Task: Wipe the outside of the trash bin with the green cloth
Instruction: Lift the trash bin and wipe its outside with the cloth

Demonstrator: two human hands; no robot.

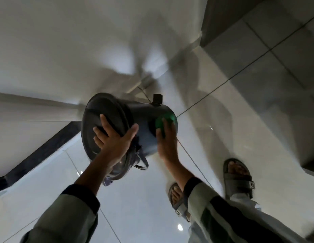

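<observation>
**Head view: bin tipped on its side, cloth working near the base**

Head view shows you holding the trash bin (144, 123) off the floor (144, 199), tilted so its lid (103, 118) faces left and its base points right. Your left hand (114, 139) is spread wide across the lid, fingers fanned over the top and thumb hooked around the rim, so it both carries the bin and keeps the lid closed. Your right hand (166, 137) presses the green cloth (164, 122) flat against the bin's side wall close to the base; those fingers lie side by side over the cloth, which bunches out beyond the fingertips. Motion blur makes the exact grip on the cloth hard to read.

Judging from this, you are partway through the wipe, with the far side and underside probably not yet reached.

Watch these risks:

- All the weight seems to hang from one open palm on a smooth lid. Press too hard with the cloth and the bin may twist or slide out of your left hand.
- A liner bag (117, 172) and a loose handle (141, 163) dangle beneath the rim; either could snag your right sleeve (214, 207) as you sweep back.
- Your sandalled feet (237, 176) stand just beneath the bin on glossy tile, so a drop would land on or near them.
</observation>
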